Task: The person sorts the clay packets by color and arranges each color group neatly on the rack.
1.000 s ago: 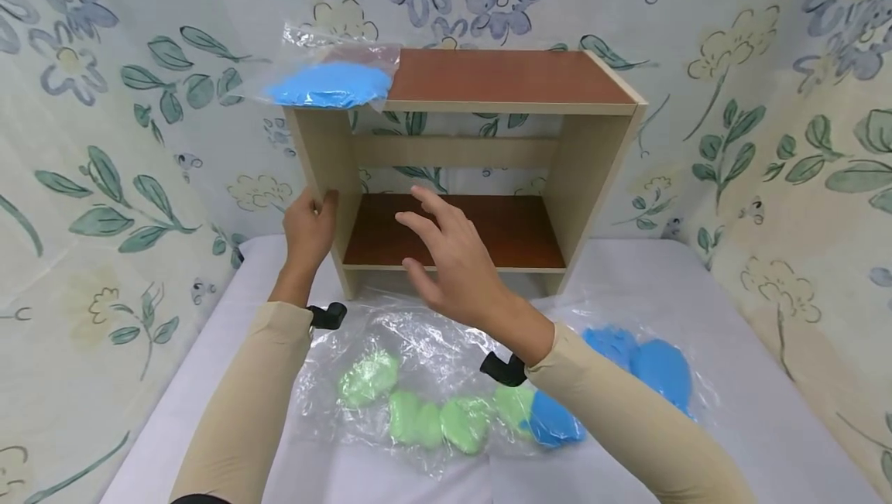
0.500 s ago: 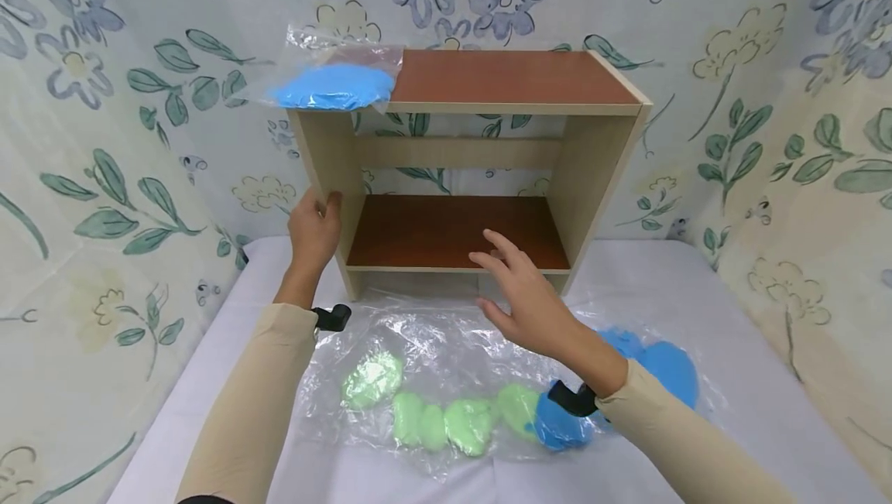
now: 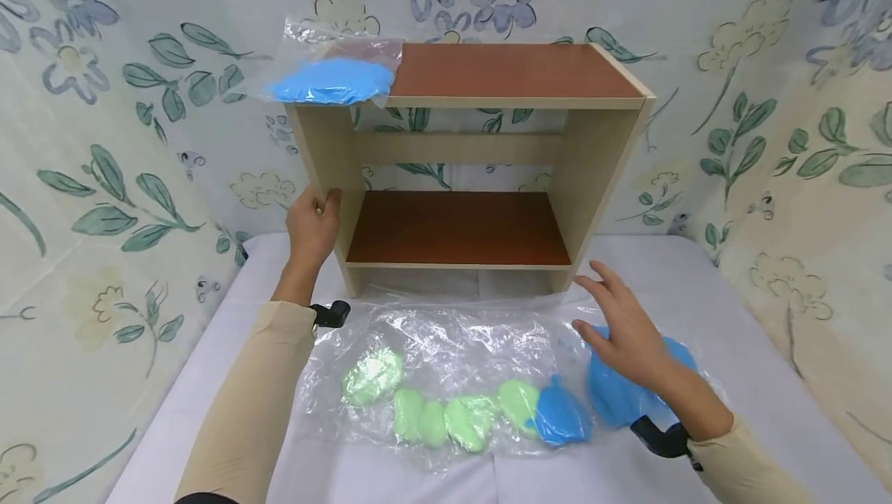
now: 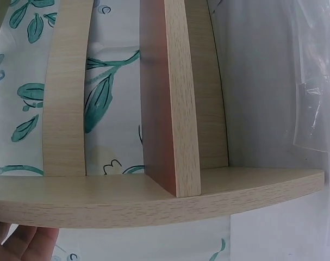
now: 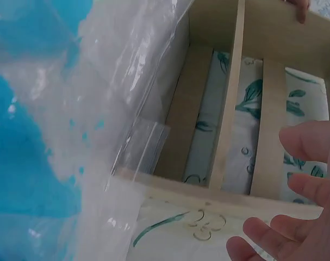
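A small two-tier wooden shelf [image 3: 460,152] with pale side panels and reddish-brown boards stands upright. My left hand [image 3: 312,225] grips the front edge of its left side panel [image 4: 251,190], with the thumb over the edge and the fingers on the outer face. My right hand [image 3: 623,326] has its fingers spread and holds nothing. It hovers just off the shelf's lower right corner, above a clear bag of blue, soft-looking material [image 3: 609,399]. In the right wrist view the right hand [image 5: 300,212] is apart from the shelf.
On the shelf's top left lies a clear bag of blue material [image 3: 334,82]. In front, a clear plastic bag [image 3: 446,334] holds several green lumps [image 3: 418,417] and a blue lump [image 3: 560,415]. Flowered cloth [image 3: 732,101] hangs behind and beside the white-covered table [image 3: 390,481].
My right hand has moved right and toward me, from in front of the shelf's opening to beyond its lower right corner. The left hand keeps its hold on the side panel.
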Demonstrator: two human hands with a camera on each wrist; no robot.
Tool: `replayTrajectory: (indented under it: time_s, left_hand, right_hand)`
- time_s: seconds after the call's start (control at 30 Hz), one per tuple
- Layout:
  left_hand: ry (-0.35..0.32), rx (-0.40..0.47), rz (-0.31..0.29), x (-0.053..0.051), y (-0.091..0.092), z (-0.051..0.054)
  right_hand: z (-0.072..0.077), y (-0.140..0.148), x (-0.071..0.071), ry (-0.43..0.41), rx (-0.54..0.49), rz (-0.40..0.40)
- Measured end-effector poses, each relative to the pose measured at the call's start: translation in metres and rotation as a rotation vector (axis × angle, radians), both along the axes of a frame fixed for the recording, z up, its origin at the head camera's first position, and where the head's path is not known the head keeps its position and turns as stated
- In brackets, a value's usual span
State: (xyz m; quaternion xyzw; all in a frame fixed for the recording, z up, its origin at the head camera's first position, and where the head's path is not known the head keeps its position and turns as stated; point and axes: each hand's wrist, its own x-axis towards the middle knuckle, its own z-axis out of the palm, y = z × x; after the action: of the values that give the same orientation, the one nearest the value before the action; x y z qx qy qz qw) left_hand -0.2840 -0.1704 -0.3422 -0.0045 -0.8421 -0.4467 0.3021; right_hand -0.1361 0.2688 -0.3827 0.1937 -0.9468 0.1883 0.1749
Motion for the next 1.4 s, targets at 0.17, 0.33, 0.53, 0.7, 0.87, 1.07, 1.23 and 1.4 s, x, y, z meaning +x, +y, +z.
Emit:
replayTrajectory:
  time_s: [0.17,0.33,0.53,0.7,0.87,1.07,1.23,1.4]
  left_hand:
    - [-0.022,0.013,-0.021,0.000,-0.001,0.000]
    - [-0.043,0.022,-0.041,0.000,-0.004,0.000]
    - [-0.050,0.020,-0.071,0.000,-0.006,0.003]
    - [-0.055,0.023,-0.080,0.001,-0.006,0.005]
    - [-0.088,0.020,-0.096,0.002,-0.006,0.005]
    - [-0.098,0.018,-0.101,0.004,-0.005,0.005]
    - [-0.095,0.022,-0.103,0.004,-0.003,0.005]
    - [-0.095,0.030,-0.100,0.004,-0.003,0.006]
  right_hand:
    - [-0.004,0.034,0.002,-0.029,-0.029,-0.055]
    - [-0.015,0.062,0.006,-0.051,-0.062,-0.086]
    - [-0.036,0.090,0.008,-0.091,-0.068,-0.124]
    - [-0.044,0.100,0.009,-0.149,-0.051,-0.120]
    - [-0.047,0.102,0.011,-0.209,-0.036,-0.121]
    - [-0.052,0.102,0.013,-0.230,-0.010,-0.104]
    - [-0.056,0.106,0.013,-0.317,0.034,-0.160]
    - [-0.065,0.118,0.007,-0.388,0.111,-0.255]
